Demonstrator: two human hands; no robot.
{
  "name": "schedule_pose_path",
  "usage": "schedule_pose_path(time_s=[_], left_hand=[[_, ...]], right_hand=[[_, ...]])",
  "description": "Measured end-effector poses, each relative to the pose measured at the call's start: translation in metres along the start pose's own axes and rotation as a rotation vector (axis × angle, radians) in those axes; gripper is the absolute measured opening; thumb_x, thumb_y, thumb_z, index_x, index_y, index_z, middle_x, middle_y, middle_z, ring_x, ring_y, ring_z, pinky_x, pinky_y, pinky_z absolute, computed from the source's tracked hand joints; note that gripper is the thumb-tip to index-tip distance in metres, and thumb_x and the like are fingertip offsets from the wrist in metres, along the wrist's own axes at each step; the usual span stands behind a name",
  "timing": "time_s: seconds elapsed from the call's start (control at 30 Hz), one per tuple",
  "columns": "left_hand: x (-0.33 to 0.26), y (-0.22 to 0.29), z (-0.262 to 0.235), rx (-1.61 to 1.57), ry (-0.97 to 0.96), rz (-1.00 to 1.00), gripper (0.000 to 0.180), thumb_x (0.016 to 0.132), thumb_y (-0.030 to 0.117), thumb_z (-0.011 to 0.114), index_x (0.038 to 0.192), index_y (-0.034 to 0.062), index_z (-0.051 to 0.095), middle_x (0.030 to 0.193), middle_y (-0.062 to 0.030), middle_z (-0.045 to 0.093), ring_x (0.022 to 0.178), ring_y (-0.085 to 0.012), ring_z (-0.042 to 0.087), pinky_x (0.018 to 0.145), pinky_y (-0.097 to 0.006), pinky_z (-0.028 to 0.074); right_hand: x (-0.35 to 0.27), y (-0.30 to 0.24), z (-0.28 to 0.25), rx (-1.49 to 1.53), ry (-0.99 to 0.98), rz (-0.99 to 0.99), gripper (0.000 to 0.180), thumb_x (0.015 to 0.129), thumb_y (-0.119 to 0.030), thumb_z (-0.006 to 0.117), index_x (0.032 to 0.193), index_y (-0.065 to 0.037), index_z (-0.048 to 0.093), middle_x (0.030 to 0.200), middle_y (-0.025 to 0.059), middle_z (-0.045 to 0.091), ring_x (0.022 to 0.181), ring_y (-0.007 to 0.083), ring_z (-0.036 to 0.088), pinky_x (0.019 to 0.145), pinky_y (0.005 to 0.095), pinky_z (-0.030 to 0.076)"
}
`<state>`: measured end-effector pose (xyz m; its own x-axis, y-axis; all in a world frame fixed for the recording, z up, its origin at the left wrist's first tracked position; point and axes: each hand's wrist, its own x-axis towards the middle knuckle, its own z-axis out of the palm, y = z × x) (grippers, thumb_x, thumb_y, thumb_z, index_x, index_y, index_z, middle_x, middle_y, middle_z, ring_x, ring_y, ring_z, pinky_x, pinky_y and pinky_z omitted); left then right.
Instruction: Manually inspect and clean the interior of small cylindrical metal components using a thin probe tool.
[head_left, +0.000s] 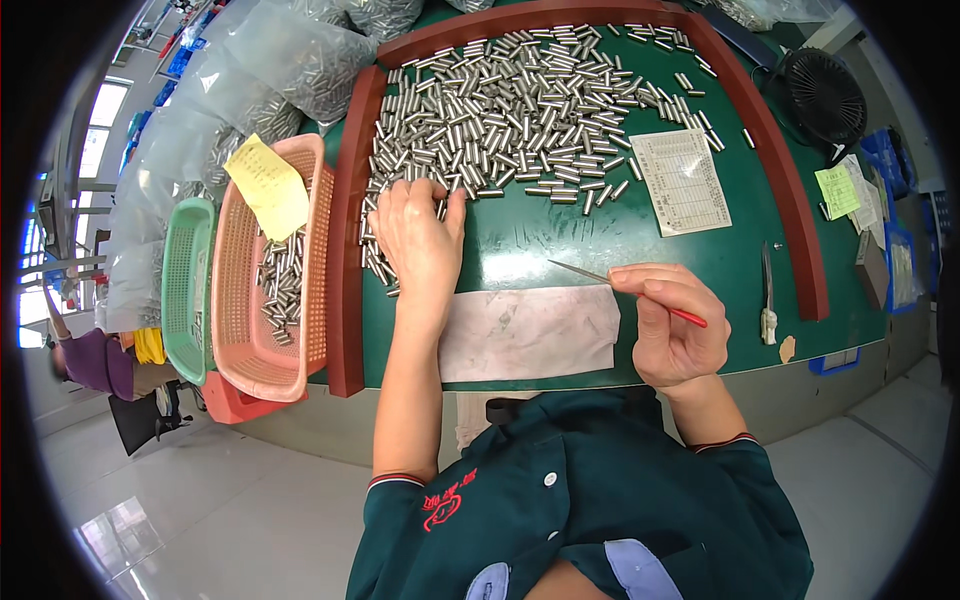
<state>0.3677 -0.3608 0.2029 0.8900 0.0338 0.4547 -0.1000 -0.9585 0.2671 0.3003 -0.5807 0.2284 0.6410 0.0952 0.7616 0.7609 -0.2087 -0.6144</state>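
My left hand [415,235] reaches palm down into the near left edge of a large pile of small shiny metal pins [520,110]. Its fingers bend over the pins with the thumb standing apart, and a pin shows in the gap; the fingertips are partly hidden. Above the table's near right part, my right hand [685,330] pinches a slim needle file [583,271] with a red handle. The file's dark tip points left over a stained pale cloth [530,335] lying between my hands.
Dark red wooden rails [348,250] border the green table [520,230]. A pink basket [255,350] of pins and a green basket [185,290] stand left, near bulging plastic bags [300,60]. A written sheet [682,183], a thin blade-like tool [768,290] and a black fan [820,100] are right.
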Motion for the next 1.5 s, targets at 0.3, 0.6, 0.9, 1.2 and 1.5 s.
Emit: schedule_pose_path(time_s=[0.3, 0.6, 0.9, 1.2, 1.5], left_hand=[[-0.004, 0.004, -0.011, -0.332, -0.040, -0.060, 0.013, 0.069, 0.007, 0.067, 0.070, 0.0015, 0.056, 0.071, -0.0104, 0.057, 0.066, -0.0240, 0.054, 0.061, -0.034, 0.041], [-0.011, 0.026, -0.025, -1.257, -0.584, -0.356, 0.029, 0.086, 0.008, 0.053, 0.113, -0.0007, 0.053, 0.084, -0.0022, 0.053, 0.074, -0.0080, 0.048, 0.069, -0.020, 0.041], [-0.039, 0.036, -0.007, -1.549, -0.421, -0.612, 0.009, 0.081, 0.005, 0.061, 0.088, 0.0006, 0.056, 0.072, -0.0069, 0.062, 0.059, -0.0063, 0.052, 0.054, -0.019, 0.041], [-0.047, 0.039, -0.010, -1.581, -0.432, -0.677, 0.014, 0.078, -0.001, 0.062, 0.091, -0.0030, 0.059, 0.080, -0.0076, 0.061, 0.068, -0.0100, 0.058, 0.063, -0.021, 0.048], [-0.053, 0.044, -0.010, -1.438, -0.321, -0.566, 0.013, 0.075, -0.006, 0.063, 0.087, -0.0035, 0.060, 0.080, -0.0062, 0.062, 0.070, -0.0079, 0.057, 0.065, -0.018, 0.047]], right_hand=[[0.000, 0.005, 0.006, -0.008, 0.079, -0.031, 0.016, 0.079, 0.007, 0.055, 0.092, 0.003, 0.049, 0.077, 0.0155, 0.063, 0.069, 0.0254, 0.063, 0.062, 0.0319, 0.052], [0.000, 0.006, 0.009, 0.006, 0.157, -0.039, 0.016, 0.076, 0.004, 0.061, 0.089, 0.001, 0.052, 0.074, 0.0136, 0.064, 0.065, 0.0236, 0.064, 0.056, 0.0279, 0.051], [0.000, 0.005, 0.004, -0.007, 0.165, -0.058, 0.017, 0.076, -0.003, 0.065, 0.089, 0.000, 0.054, 0.077, 0.0133, 0.061, 0.068, 0.0253, 0.065, 0.054, 0.0286, 0.052], [-0.001, 0.002, 0.000, 0.009, 0.042, -0.129, 0.014, 0.081, -0.005, 0.059, 0.092, 0.000, 0.051, 0.081, 0.0141, 0.060, 0.069, 0.0278, 0.064, 0.056, 0.0319, 0.052], [0.001, 0.004, 0.005, -0.033, 0.077, -0.140, 0.018, 0.074, -0.002, 0.066, 0.089, -0.001, 0.056, 0.077, 0.0110, 0.061, 0.067, 0.0245, 0.064, 0.052, 0.0288, 0.050]])
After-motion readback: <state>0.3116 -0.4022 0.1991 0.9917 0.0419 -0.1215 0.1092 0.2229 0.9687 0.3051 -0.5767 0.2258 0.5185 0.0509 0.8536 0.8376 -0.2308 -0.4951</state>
